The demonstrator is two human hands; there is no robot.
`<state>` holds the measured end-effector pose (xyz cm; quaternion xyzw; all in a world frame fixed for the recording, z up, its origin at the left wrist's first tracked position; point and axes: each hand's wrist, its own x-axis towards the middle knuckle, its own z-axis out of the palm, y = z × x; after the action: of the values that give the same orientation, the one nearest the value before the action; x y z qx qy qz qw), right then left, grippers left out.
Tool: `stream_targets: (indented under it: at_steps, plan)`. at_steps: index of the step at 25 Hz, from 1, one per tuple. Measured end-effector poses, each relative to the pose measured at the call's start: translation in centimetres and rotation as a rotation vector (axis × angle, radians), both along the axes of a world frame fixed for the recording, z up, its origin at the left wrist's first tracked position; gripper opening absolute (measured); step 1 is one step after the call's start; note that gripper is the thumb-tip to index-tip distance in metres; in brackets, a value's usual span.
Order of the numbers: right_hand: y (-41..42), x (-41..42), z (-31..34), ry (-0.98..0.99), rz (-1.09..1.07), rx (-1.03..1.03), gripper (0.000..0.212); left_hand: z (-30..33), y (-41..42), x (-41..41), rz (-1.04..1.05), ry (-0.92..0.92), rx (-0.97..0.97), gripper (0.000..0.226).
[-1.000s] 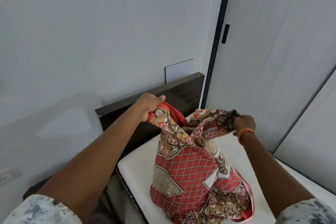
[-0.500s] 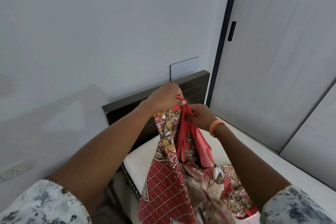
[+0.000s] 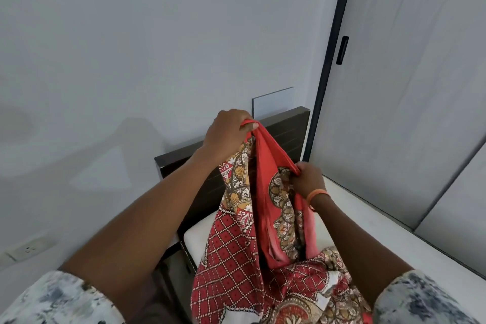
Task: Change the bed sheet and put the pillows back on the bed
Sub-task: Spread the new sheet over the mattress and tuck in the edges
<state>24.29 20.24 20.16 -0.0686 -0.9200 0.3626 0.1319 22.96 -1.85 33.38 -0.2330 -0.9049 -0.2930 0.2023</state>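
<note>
A red patterned bed sheet (image 3: 236, 244) hangs bunched in front of me, its lower part piled on the bare white mattress (image 3: 381, 221). My left hand (image 3: 226, 134) grips the sheet's red edge and holds it high, in front of the dark headboard (image 3: 284, 126). My right hand (image 3: 306, 179), with an orange band at the wrist, pinches the same red edge lower and to the right. No pillows are in view.
A pale wall stands behind the headboard, with a wall socket (image 3: 27, 247) at the lower left. White sliding doors with a dark frame (image 3: 326, 60) and a black handle (image 3: 342, 50) run along the bed's right side.
My left hand has lifted the sheet edge higher. My right hand came in to meet the left, then slid down and to the right along the red edge.
</note>
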Motion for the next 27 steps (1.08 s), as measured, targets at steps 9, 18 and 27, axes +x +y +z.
stream_targets:
  at_steps: [9, 18, 27]
  plan:
    - [-5.9, 0.0, 4.1, 0.374, 0.05, 0.154, 0.033, 1.1, 1.9, 0.2, -0.059, 0.043, -0.057, 0.023]
    - [-0.8, 1.1, -2.5, -0.047, -0.171, 0.235, 0.016, 0.5, 1.4, -0.2, 0.059, 0.145, 0.011, 0.026]
    - [6.0, -2.1, 6.4, -0.013, 0.309, 0.331, 0.02, 2.0, -0.4, -1.7, 0.265, 0.147, 0.122, 0.03]
